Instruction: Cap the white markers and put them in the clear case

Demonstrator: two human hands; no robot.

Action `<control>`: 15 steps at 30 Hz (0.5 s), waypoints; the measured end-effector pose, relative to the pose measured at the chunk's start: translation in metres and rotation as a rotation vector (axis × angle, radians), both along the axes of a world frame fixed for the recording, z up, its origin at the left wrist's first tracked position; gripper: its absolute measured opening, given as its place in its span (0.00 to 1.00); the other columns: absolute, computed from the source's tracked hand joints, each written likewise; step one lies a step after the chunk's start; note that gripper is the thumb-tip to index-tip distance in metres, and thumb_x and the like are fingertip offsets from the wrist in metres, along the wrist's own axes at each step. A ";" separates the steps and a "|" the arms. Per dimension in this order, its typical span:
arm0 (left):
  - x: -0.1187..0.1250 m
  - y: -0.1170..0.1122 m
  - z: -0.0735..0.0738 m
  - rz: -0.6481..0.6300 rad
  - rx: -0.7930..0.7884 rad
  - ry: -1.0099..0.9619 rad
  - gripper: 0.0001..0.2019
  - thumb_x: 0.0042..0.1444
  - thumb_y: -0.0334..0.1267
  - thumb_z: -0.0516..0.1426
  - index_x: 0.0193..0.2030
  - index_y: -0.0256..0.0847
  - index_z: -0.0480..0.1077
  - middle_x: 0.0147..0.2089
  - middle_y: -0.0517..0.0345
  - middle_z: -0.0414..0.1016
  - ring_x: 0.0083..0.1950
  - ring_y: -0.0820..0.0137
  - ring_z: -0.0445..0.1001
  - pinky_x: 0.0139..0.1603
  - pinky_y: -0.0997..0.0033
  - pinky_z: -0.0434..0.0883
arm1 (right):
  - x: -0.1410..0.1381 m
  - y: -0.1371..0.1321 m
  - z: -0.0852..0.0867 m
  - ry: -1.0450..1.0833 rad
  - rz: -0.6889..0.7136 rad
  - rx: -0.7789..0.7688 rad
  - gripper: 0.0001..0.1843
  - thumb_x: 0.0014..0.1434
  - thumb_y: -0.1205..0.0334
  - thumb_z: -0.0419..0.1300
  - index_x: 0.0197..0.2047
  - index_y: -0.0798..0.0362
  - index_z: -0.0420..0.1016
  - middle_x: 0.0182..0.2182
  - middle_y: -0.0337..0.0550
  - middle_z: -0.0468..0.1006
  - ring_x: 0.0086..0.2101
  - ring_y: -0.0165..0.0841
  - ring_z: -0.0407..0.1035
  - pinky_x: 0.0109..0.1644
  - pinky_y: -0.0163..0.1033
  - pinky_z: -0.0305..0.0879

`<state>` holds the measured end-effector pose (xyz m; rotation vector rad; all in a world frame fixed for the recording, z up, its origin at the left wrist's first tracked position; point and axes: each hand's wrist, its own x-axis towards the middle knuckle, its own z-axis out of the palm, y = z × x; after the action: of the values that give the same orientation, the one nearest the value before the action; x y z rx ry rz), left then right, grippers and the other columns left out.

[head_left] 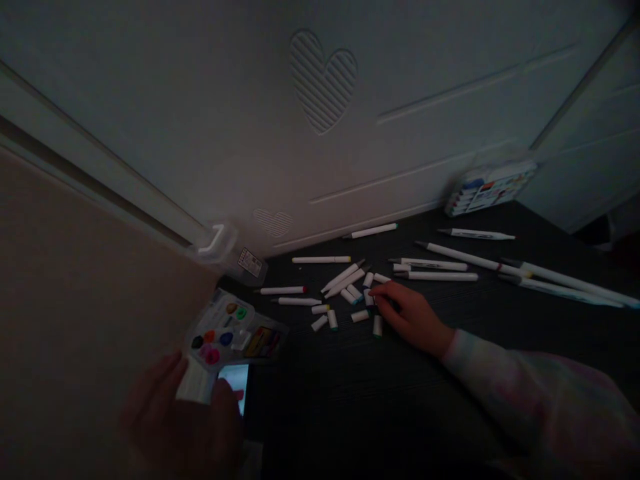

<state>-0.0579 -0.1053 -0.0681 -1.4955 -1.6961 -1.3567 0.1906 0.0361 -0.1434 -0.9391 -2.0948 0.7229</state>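
The scene is dim. My right hand (407, 317) reaches in from the right, its fingertips pinched on a white marker cap (369, 298) in a loose pile of caps. Around it lie several more caps, one a white cap with a green end (377, 327) just below the hand. Uncapped white markers are scattered behind, including a grey-tipped marker (437, 276). My left hand (185, 417) is raised at the lower left, dark and slightly blurred, fingers and thumb apart. It partly covers a lit phone screen (235, 383) and appears to hold nothing.
A clear plastic case (200, 320) with coloured spots sits at the table's left edge. Behind it stands a clear container (233, 257) with a label. A packed marker box (493, 187) leans at the back right. A white panel (225, 120) with hearts borders the dark table (320, 400).
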 end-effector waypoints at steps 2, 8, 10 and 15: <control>0.019 0.003 -0.003 -0.129 0.040 0.180 0.20 0.46 0.30 0.56 0.48 0.45 0.65 0.44 0.55 0.68 0.44 0.65 0.68 0.46 0.60 0.66 | 0.000 0.000 -0.001 0.003 0.000 0.006 0.09 0.57 0.68 0.48 0.38 0.56 0.69 0.32 0.46 0.75 0.33 0.32 0.70 0.37 0.37 0.67; 0.054 0.053 -0.032 -0.250 -0.630 0.263 0.15 0.52 0.23 0.49 0.45 0.38 0.67 0.44 0.51 0.71 0.45 0.69 0.70 0.46 0.68 0.69 | 0.001 0.000 -0.002 0.004 -0.002 0.025 0.09 0.57 0.68 0.49 0.38 0.55 0.68 0.31 0.45 0.75 0.32 0.31 0.70 0.37 0.37 0.67; 0.051 0.072 -0.042 -0.143 -0.818 0.257 0.16 0.52 0.22 0.47 0.45 0.33 0.68 0.46 0.48 0.71 0.48 0.67 0.68 0.50 0.67 0.67 | 0.001 0.001 -0.002 0.013 -0.003 0.027 0.09 0.57 0.68 0.49 0.38 0.56 0.68 0.31 0.45 0.75 0.32 0.31 0.70 0.37 0.37 0.67; 0.042 0.091 -0.049 -0.064 -0.984 0.277 0.18 0.51 0.20 0.45 0.44 0.31 0.69 0.47 0.45 0.71 0.50 0.64 0.68 0.52 0.64 0.65 | 0.000 0.001 -0.002 0.043 0.010 0.040 0.09 0.57 0.69 0.49 0.38 0.56 0.69 0.33 0.47 0.75 0.35 0.33 0.70 0.40 0.38 0.66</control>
<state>-0.0163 -0.0142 -0.1171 -2.1056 -2.2480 -0.2337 0.1904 0.0372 -0.1455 -0.8839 -2.0705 0.6977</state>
